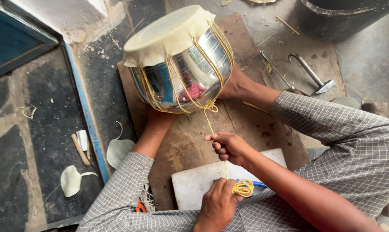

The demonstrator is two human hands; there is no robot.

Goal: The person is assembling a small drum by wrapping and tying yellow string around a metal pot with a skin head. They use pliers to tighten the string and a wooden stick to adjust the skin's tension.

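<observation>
A shiny steel pot lies tilted on a brown wooden board, its mouth covered by a cream skin laced down with yellow cord. One taut yellow cord runs from a knot at the pot's base toward me. My right hand pinches this cord midway. My left hand, lower down, grips the cord's end beside a small yellow coil. Two limbs in checked cloth brace the pot from either side; their ends are hidden behind it.
A white slab lies on the board under my hands. Metal hand tools rest at the upper right, near a dark tub. Pale skin scraps and a blue frame strip lie to the left on dark floor.
</observation>
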